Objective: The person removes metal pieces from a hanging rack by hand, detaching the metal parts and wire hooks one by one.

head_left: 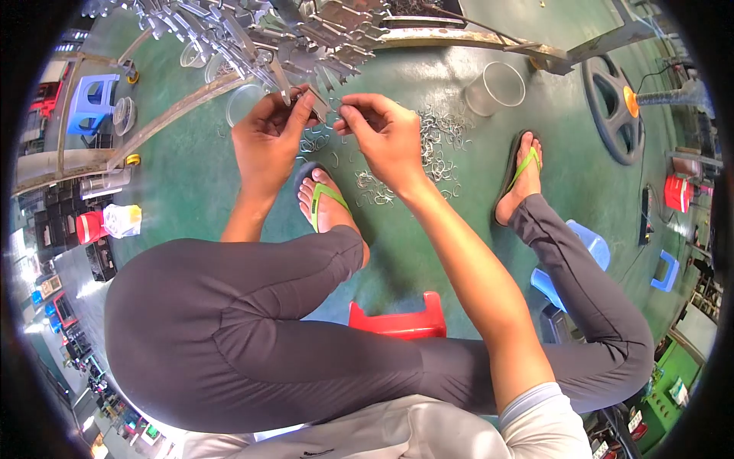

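Green floor point(405, 256) carries a loose scatter of bent metal hooks point(440, 145), spread beneath and to the right of the person's right hand point(391, 141), between the two flip-flops point(306, 170). A few more hooks lie under the gap between the hands.

Left hand point(264, 134): closed, with a small flat metal plate point(319, 108) pinched between thumb and fingers, raised above the floor just below a cluster of hanging metal parts point(329, 34). Right hand: fingers curled, thumb and forefinger brought close together just beside the plate; whether a piece sits between their tips cannot be told.

Containers: one clear plastic tub point(482, 96) rests on the floor near the hooks, below the metal rail point(474, 37), green showing through its wall. A second clear round tub point(238, 105) is partly hidden behind the left hand; its contents cannot be made out. Further left, a clear round container point(124, 116) is just beside a blue plastic stool point(92, 96); its contents are likewise too small to tell
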{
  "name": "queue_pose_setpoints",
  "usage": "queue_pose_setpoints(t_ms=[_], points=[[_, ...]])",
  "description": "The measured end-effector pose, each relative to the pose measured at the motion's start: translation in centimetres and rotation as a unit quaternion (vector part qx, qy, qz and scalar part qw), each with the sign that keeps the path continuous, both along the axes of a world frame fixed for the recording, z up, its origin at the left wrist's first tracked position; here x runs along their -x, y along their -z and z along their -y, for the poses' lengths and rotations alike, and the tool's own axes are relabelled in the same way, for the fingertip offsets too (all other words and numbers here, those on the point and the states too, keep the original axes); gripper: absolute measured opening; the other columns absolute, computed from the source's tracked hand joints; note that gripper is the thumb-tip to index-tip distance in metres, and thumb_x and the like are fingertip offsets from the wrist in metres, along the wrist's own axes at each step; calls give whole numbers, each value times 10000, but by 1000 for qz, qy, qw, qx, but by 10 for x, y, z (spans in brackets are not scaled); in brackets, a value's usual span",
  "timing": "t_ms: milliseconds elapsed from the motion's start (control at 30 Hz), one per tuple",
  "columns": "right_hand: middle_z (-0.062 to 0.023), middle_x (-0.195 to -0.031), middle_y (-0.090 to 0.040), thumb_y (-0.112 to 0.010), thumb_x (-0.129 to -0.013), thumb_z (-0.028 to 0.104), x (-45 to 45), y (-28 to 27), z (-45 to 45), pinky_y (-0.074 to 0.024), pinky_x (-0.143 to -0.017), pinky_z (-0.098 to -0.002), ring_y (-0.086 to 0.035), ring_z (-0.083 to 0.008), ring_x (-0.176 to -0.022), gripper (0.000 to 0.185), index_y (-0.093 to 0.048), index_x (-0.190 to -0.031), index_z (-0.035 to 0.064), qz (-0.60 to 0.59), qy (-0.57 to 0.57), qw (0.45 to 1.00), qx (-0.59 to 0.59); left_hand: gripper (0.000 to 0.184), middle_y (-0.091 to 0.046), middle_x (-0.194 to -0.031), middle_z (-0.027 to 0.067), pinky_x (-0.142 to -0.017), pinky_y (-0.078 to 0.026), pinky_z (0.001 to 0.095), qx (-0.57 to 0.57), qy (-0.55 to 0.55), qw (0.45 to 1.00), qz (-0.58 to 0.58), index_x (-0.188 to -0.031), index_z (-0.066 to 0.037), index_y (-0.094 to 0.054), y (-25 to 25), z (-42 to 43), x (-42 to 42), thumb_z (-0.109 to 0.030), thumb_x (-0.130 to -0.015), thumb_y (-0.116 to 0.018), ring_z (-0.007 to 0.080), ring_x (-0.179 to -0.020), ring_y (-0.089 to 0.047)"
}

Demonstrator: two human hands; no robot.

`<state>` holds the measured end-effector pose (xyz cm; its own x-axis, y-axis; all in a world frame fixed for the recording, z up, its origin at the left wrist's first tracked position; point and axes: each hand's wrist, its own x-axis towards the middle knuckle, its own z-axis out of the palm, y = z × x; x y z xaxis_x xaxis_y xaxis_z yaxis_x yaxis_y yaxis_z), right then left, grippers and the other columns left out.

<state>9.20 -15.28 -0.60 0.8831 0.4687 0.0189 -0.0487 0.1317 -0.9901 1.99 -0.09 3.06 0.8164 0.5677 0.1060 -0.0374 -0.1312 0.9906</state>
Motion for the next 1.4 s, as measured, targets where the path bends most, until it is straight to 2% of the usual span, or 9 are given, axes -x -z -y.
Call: queue_pose_setpoints(t_ms=[100, 367, 467, 633, 767, 1000, 1100, 1200, 1400], points=[[-130, -905, -768, -667, -978, 34, 0, 0, -1, -617, -726, -296, -769, -175, -808, 159, -709, -1089, -72, -15, 6, 1000, -21, 259, -751, -1080, 134, -762, -642, 310, 0, 3, 1000, -9, -1152, 85, -719, 0, -1, -1, -68, -949, -767, 146, -853, -720], [-144, -940, -765, -675, -987, 32, 2, 8, -5, -623, -761, -304, -763, -194, -839, 188, -695, -1122, -96, -74, -6, 995, -61, 254, -738, -989, 88, -739, -612, 278, 39, -11, 999, -6, -1138, 87, -718, -2, 1, -1, -94, -964, -759, 136, -838, -712], [-141, -948, -770, -691, -973, 29, 2, 9, -6, -622, -761, -300, -765, -190, -836, 184, -709, -1110, -92, -49, -4, 997, -52, 266, -732, -970, 77, -749, -602, 275, 37, 2, 999, -12, -1145, 89, -713, -1, 2, -2, -102, -966, -760, 136, -850, -711], [-136, -950, -773, -722, -953, 30, -11, 12, 0, -608, -772, -293, -766, -186, -868, 206, -713, -1125, -83, 111, 5, 989, 95, 247, -756, -922, 98, -779, -586, 267, 94, -5, 994, 61, -1106, 65, -720, 3, 13, -6, -108, -940, -779, 133, -843, -729], [-153, -909, -770, -736, -906, 27, -14, 14, 2, -602, -704, -313, -765, -196, -771, 171, -745, -1071, -18, 173, 45, 972, 150, 224, -759, -968, 117, -717, -603, 302, -102, 6, 994, -27, -1023, 21, -732, 20, 10, 2, -107, -862, -820, 172, -824, -751], [-137, -890, -774, -737, -904, 35, -13, 5, 8, -586, -687, -308, -757, -183, -760, 193, -744, -1090, -14, 177, 29, 966, 184, 204, -721, -933, 147, -698, -576, 375, -267, 90, 959, -32, -1045, 10, -742, 42, 7, -6, -111, -882, -761, 294, -767, -721], [-144, -937, -764, -712, -898, 7, -14, -4, 13, -597, -702, -313, -755, -195, -776, 210, -742, -1105, -17, 200, 7, 956, 215, 171, -716, -932, 159, -699, -568, 397, -265, 67, 961, -34, -989, 8, -732, 47, 14, -7, -111, -868, -754, 315, -762, -712], [-167, -989, -740, -704, -865, 12, -17, -22, 14, -610, -720, -326, -751, -224, -809, 265, -735, -1124, -33, 258, -30, 933, 248, 136, -696, -921, 153, -765, -549, 489, -254, 73, 964, -41, -932, -16, -688, 46, 17, -3, -146, -892, -701, 386, -849, -687], [-196, -958, -702, -714, -811, 113, -14, -56, -1, -620, -723, -342, -742, -267, -826, 311, -734, -1061, -71, 271, -99, 923, 253, 149, -697, -920, 150, -738, -562, 480, -264, 31, 964, -13, -930, -12, -665, 51, 14, 0, -85, -832, -750, 384, -846, -697]])
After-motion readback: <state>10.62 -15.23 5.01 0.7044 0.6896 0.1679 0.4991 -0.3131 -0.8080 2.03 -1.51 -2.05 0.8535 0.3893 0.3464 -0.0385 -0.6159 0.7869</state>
